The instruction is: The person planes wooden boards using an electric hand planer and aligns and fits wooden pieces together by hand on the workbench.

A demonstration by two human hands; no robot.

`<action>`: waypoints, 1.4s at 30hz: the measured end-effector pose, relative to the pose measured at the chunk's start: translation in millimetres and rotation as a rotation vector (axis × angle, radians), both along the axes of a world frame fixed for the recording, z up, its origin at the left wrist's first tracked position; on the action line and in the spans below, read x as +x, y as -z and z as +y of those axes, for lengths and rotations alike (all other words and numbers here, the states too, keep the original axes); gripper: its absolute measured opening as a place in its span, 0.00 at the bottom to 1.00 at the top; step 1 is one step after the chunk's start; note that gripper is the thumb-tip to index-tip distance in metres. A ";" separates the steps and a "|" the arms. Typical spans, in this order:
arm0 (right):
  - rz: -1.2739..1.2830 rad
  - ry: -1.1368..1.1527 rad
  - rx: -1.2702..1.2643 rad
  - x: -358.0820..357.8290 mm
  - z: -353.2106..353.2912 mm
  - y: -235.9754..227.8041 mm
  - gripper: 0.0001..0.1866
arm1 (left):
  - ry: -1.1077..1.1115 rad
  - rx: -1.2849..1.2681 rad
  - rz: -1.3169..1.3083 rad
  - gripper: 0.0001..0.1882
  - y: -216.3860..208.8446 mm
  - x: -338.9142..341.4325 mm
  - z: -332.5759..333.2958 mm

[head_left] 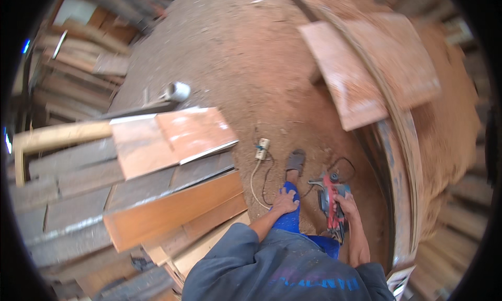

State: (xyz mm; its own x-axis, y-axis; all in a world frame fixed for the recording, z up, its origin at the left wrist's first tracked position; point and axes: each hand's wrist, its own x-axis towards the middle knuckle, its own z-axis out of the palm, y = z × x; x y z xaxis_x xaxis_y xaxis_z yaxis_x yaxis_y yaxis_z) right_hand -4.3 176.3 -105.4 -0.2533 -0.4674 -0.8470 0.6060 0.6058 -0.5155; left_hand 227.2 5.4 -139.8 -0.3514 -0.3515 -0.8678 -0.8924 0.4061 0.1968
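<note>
Right hand grasping red planer; left hand flat, fingers released, on knee; boards at 9 o'clock.

One red handheld power tool in view; beside it, one grey sandal, one white plug socket; two reddish flat boards beyond it.
</note>
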 end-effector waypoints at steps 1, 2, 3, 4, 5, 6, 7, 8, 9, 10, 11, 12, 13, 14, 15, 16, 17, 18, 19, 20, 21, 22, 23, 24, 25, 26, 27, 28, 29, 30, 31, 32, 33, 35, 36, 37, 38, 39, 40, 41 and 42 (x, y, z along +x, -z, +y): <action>0.007 -0.048 -0.013 1.2 -7.8 -10.2 0.16 | -0.048 -0.013 0.007 0.33 -2.2 2.4 -9.0; 0.063 -0.163 0.010 3.3 -17.8 -19.5 0.18 | -0.144 0.046 0.069 0.32 4.3 11.6 -19.3; 0.127 -0.264 0.041 2.0 -29.6 -26.0 0.20 | -0.224 0.113 0.140 0.31 9.8 16.4 -28.3; 0.151 -0.268 0.051 2.0 -43.1 -23.7 0.20 | -0.306 0.137 0.182 0.29 9.6 17.4 -39.4; 0.303 -0.385 0.029 6.9 -54.0 -16.1 0.17 | -0.376 0.171 0.225 0.27 9.1 22.0 -48.9; 0.449 -0.520 -0.004 10.1 -68.0 -20.4 0.16 | -0.498 0.137 0.243 0.26 20.6 40.3 -51.9; 0.537 -0.569 -0.052 12.4 -88.7 -34.6 0.18 | -0.609 0.109 0.260 0.24 32.7 58.6 -55.8; 0.593 -0.540 -0.061 8.9 -94.4 -44.3 0.19 | -0.586 0.065 0.196 0.23 25.8 54.5 -64.6; 0.649 -0.531 -0.095 8.9 -108.8 -59.8 0.20 | -0.716 0.085 0.261 0.22 33.4 69.3 -65.7; 0.574 -0.513 -0.131 7.2 -131.4 -80.7 0.21 | -0.773 0.059 0.222 0.21 53.6 100.8 -66.5; 0.499 -0.493 -0.160 5.2 -151.8 -101.0 0.21 | -0.833 0.028 0.180 0.21 73.5 130.1 -64.2; 0.339 -0.477 -0.148 0.3 -171.2 -132.6 0.21 | -0.938 0.007 0.164 0.20 84.0 153.0 -56.4; 0.342 -0.471 -0.154 -2.6 -185.6 -144.8 0.21 | -1.038 -0.017 0.149 0.20 84.5 164.3 -50.2; 0.346 -0.442 -0.200 -10.0 -187.3 -150.7 0.22 | -1.019 0.000 0.157 0.20 76.9 156.6 -34.7; 0.356 -0.397 -0.244 -18.6 -188.5 -153.9 0.22 | -1.034 0.053 0.082 0.19 58.4 145.7 -28.8; 0.367 -0.368 -0.243 -25.2 -194.0 -158.6 0.22 | -1.053 0.087 0.004 0.19 42.2 138.3 -31.4; 0.369 -0.368 -0.307 -24.2 -198.7 -164.9 0.23 | -1.049 0.070 0.004 0.19 36.6 143.4 -24.4; 0.374 -0.369 -0.369 -22.6 -197.8 -173.5 0.25 | -1.022 0.086 0.009 0.20 34.3 147.0 -11.3; 0.379 -0.365 -0.384 -23.4 -197.4 -181.5 0.25 | -0.995 0.104 0.021 0.21 30.9 140.9 -3.5; 0.406 -0.378 -0.417 -24.1 -196.6 -190.0 0.25 | -0.995 0.091 0.031 0.21 28.2 134.2 3.5; 0.432 -0.394 -0.448 -25.6 -194.8 -195.8 0.25 | -0.918 -0.005 0.060 0.22 24.8 125.6 12.1; 0.437 -0.396 -0.456 -28.6 -191.4 -210.7 0.25 | -0.840 -0.097 0.087 0.24 16.6 115.2 19.4; 0.373 -0.392 -0.424 -32.1 -185.8 -227.6 0.24 | -0.843 -0.104 0.095 0.24 9.1 105.4 21.7; 0.312 -0.383 -0.385 -37.2 -178.3 -243.5 0.24 | -0.859 -0.060 0.111 0.26 -6.5 85.7 18.4; 0.322 -0.377 -0.386 -42.4 -170.1 -254.2 0.24 | -0.870 -0.017 0.127 0.28 -22.9 64.8 13.1; 0.307 -0.344 -0.426 -45.1 -164.8 -265.2 0.23 | -0.878 -0.028 0.135 0.28 -29.9 55.3 10.6; 0.293 -0.311 -0.465 -47.9 -161.0 -274.9 0.23 | -0.867 -0.127 0.189 0.30 -35.5 46.5 6.9; 0.300 -0.314 -0.473 -52.4 -156.0 -282.4 0.23 | -0.848 -0.222 0.241 0.31 -42.1 34.9 0.3; 0.331 -0.306 -0.520 -57.7 -150.4 -288.7 0.23 | -0.850 -0.228 0.250 0.31 -49.2 24.8 -6.5; 0.372 -0.280 -0.556 -68.0 -143.4 -292.2 0.23 | -0.678 -0.373 0.357 0.32 -69.0 1.8 -17.8; 0.391 -0.268 -0.517 -77.1 -139.6 -297.0 0.23 | -0.507 -0.521 0.463 0.33 -84.6 -22.0 -33.4; 0.398 -0.273 -0.525 -82.9 -139.9 -303.9 0.23 | -0.412 -0.643 0.539 0.33 -88.7 -37.2 -45.7; 0.407 -0.239 -0.501 -88.0 -140.0 -308.7 0.23 | -0.312 -0.759 0.609 0.34 -90.5 -52.4 -56.8; 0.438 -0.161 -0.439 -110.1 -131.6 -312.0 0.23 | -0.182 -0.684 0.766 0.34 -140.7 -124.7 -86.7; 0.447 -0.104 -0.455 -114.8 -137.3 -316.8 0.23 | -0.118 -0.755 0.924 0.34 -134.7 -141.3 -96.5; 0.454 -0.041 -0.464 -116.1 -146.1 -317.3 0.23 | -0.046 -0.818 1.080 0.35 -126.8 -155.4 -106.9; 0.486 -0.035 -0.450 -119.1 -153.3 -317.1 0.23 | 0.099 -0.772 1.168 0.34 -126.6 -182.9 -121.3; 0.527 0.037 -0.452 -125.2 -156.0 -314.7 0.24 | 0.240 -0.718 1.229 0.34 -130.8 -206.1 -126.6; 0.569 0.109 -0.461 -133.8 -163.3 -311.6 0.24 | 0.233 -0.704 1.237 0.34 -135.6 -229.3 -133.8; 0.613 0.142 -0.448 -141.9 -169.4 -310.2 0.26 | 0.437 -0.506 1.226 0.34 -140.6 -250.3 -139.6; 0.619 0.145 -0.440 -148.7 -178.3 -311.6 0.26 | 0.643 -0.309 1.200 0.34 -143.1 -266.5 -153.9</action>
